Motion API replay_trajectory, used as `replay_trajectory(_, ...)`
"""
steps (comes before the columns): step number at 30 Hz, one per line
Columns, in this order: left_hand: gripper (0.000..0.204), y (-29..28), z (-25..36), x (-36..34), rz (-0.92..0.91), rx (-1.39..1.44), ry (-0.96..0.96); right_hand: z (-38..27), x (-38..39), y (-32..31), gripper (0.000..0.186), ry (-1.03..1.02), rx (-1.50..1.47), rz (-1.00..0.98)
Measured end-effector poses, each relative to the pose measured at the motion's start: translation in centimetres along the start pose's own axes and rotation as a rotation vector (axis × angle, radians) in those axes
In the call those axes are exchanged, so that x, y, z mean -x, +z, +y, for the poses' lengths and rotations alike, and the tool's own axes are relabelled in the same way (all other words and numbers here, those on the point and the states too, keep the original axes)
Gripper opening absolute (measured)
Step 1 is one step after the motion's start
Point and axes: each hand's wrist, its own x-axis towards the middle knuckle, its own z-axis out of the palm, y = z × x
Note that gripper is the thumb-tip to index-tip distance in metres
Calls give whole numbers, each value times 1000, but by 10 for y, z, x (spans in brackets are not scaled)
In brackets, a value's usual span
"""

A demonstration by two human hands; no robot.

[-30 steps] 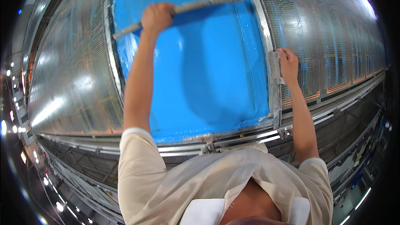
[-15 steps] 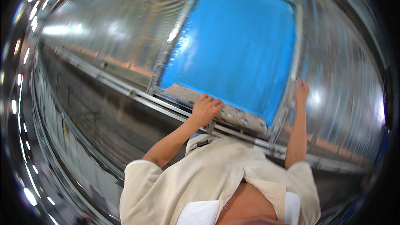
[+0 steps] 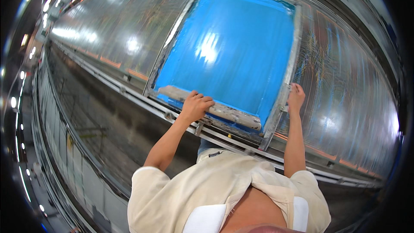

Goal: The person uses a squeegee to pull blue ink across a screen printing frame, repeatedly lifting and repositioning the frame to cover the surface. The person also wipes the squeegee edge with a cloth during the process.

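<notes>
A printing screen with a metal frame and bright blue ink across its face lies on the long table. A grey, ink-stained squeegee bar lies crosswise along the screen's near end. My left hand has its fingers curled over this bar, left of its middle. Beside the frame's right side my right hand is closed on a small metal fitting, partly hidden by the fingers.
Streaked, shiny table surfaces stretch away on both sides of the screen. A metal rail runs along the near edge, just in front of my body. A dark lower aisle with further rails lies at left, beneath rows of lights.
Since a second ago my left hand has pulled the squeegee from the screen's far end down to its near end. The view has turned too. My right hand stays at the frame's right side.
</notes>
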Motion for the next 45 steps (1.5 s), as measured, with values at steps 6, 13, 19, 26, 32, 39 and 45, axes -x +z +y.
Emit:
replay_trajectory(6, 35, -10, 8, 15, 6, -17, 24, -24, 4, -4, 26, 118, 76, 10)
replay_trajectory(13, 38, -2, -11, 23, 26, -1, 81, -13, 4, -1, 30, 114, 208, 86)
replay_trajectory(19, 38, 16, -67, -104, 57, 4, 157, -16, 7, 0, 32, 64, 304, 152)
replay_trajectory(26, 20, 72, -183, -400, 278, -176, 255, -28, 9, 7, 28, 134, 311, 173)
replay_trajectory(32, 17, 59, -227, -571, 168, -149, 122, -38, 16, 6, 21, 233, 258, 169)
replay_trajectory(39, 23, 57, -228, -580, -23, -188, 79, -46, 12, 7, 21, 323, 294, 134)
replay_trajectory(45, 27, 53, -185, -432, 6, -2, 140, -26, 9, 2, 26, 128, 283, 137)
